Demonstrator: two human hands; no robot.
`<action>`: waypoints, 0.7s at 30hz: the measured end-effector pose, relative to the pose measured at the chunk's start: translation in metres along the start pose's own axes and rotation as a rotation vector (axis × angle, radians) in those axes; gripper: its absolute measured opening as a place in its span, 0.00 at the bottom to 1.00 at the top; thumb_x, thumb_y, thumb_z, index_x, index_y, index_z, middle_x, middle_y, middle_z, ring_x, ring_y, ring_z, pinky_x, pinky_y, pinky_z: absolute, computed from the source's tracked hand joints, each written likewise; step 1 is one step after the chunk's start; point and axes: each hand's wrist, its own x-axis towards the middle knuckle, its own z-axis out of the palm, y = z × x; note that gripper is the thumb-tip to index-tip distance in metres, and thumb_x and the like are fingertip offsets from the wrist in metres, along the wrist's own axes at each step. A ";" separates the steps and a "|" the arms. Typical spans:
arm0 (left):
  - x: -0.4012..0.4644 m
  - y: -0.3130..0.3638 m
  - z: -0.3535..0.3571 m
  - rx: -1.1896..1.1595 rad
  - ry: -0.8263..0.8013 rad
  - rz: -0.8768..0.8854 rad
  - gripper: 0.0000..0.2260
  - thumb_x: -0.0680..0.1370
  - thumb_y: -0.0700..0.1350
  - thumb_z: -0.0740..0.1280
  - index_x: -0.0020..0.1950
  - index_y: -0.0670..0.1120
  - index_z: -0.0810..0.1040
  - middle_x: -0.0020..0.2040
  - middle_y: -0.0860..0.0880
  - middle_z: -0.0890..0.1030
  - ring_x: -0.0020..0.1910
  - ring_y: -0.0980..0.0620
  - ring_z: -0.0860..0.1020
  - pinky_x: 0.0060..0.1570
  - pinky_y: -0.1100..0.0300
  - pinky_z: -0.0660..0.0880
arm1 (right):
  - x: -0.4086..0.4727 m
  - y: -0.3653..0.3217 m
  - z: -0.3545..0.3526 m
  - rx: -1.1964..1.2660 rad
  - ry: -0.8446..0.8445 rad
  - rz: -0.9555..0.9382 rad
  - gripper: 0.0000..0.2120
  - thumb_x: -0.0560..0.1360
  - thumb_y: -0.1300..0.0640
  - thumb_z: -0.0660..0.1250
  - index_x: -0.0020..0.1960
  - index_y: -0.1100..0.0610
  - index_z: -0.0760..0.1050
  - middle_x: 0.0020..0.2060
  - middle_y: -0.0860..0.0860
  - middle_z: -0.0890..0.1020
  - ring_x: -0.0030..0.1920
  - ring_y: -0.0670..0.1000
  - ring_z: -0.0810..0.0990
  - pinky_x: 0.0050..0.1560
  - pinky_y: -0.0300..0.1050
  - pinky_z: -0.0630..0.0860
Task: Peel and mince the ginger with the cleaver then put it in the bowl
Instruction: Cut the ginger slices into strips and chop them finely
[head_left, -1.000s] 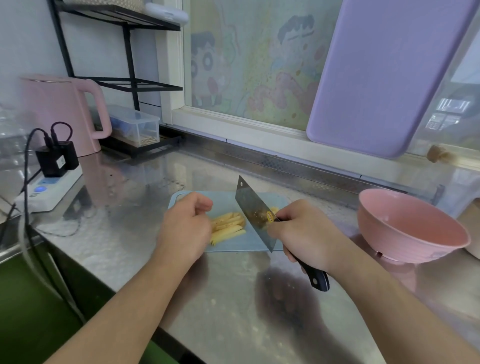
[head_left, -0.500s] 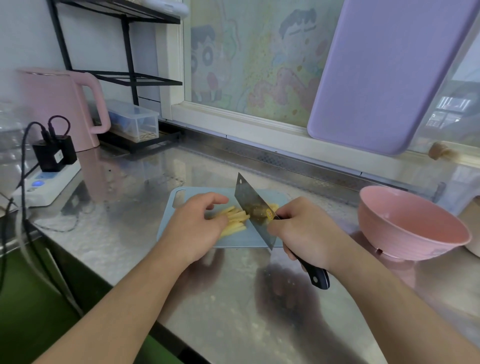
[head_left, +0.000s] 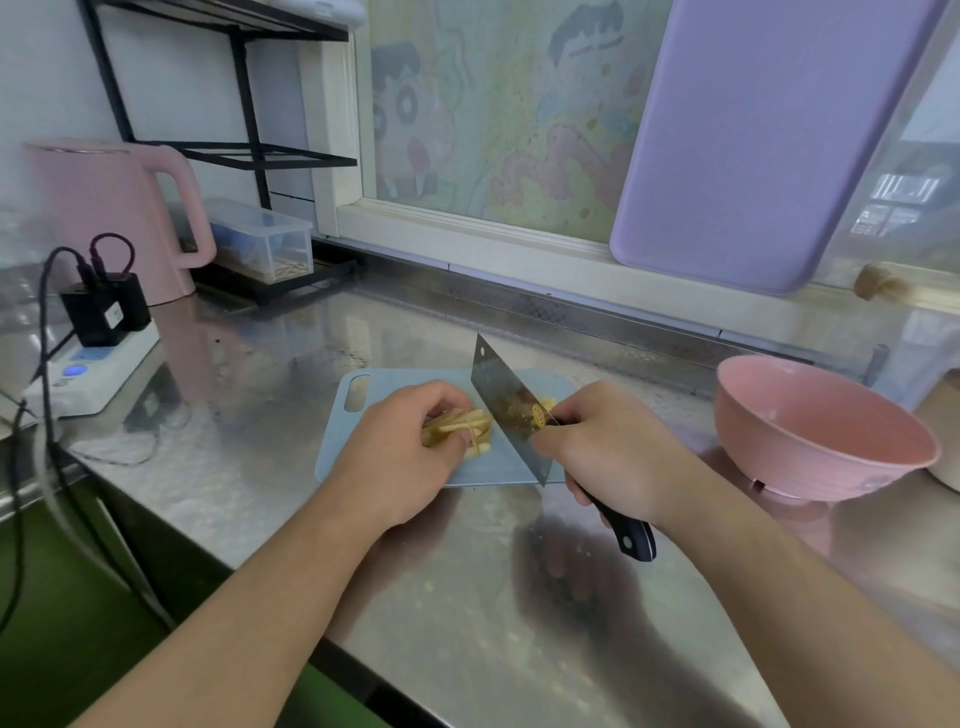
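Observation:
Yellow ginger strips (head_left: 460, 428) lie in a bundle on a small blue cutting board (head_left: 358, 441) on the steel counter. My left hand (head_left: 405, 452) curls its fingers over the strips and holds them together. My right hand (head_left: 608, 447) grips the black handle of the cleaver (head_left: 506, 410), whose blade stands on edge on the board just right of the strips, with ginger bits stuck to its side. A few cut pieces lie behind the blade. The pink bowl (head_left: 821, 431) stands empty to the right of the board.
At the far left stand a pink kettle (head_left: 109, 213), a power strip (head_left: 88, 374) with black plugs and trailing cables, and a clear plastic box (head_left: 265, 241) under a black rack. A purple board (head_left: 769, 135) leans on the window. The counter's front edge runs near my forearms.
My left hand has moved right and gathered the strips, which now lie bunched under its fingers against the blade. The cleaver has stayed almost in place.

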 end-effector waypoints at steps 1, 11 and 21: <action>0.000 0.001 0.000 -0.001 -0.006 0.009 0.11 0.79 0.46 0.72 0.57 0.62 0.81 0.56 0.66 0.80 0.57 0.66 0.76 0.56 0.67 0.73 | 0.001 0.000 0.000 0.001 0.001 0.001 0.10 0.74 0.61 0.63 0.35 0.58 0.69 0.27 0.57 0.71 0.18 0.51 0.65 0.29 0.44 0.65; 0.000 -0.001 0.002 0.015 0.043 0.039 0.06 0.77 0.46 0.76 0.44 0.56 0.81 0.53 0.62 0.81 0.55 0.66 0.76 0.53 0.73 0.70 | 0.000 0.000 0.001 -0.015 -0.001 0.001 0.10 0.74 0.59 0.64 0.34 0.58 0.70 0.25 0.56 0.74 0.17 0.50 0.67 0.28 0.43 0.67; -0.001 0.005 0.001 0.097 -0.037 -0.074 0.15 0.79 0.54 0.73 0.64 0.58 0.77 0.60 0.63 0.77 0.60 0.58 0.76 0.58 0.60 0.72 | 0.001 0.000 0.001 -0.017 0.002 0.001 0.11 0.75 0.60 0.64 0.34 0.58 0.70 0.26 0.56 0.73 0.16 0.49 0.67 0.27 0.41 0.67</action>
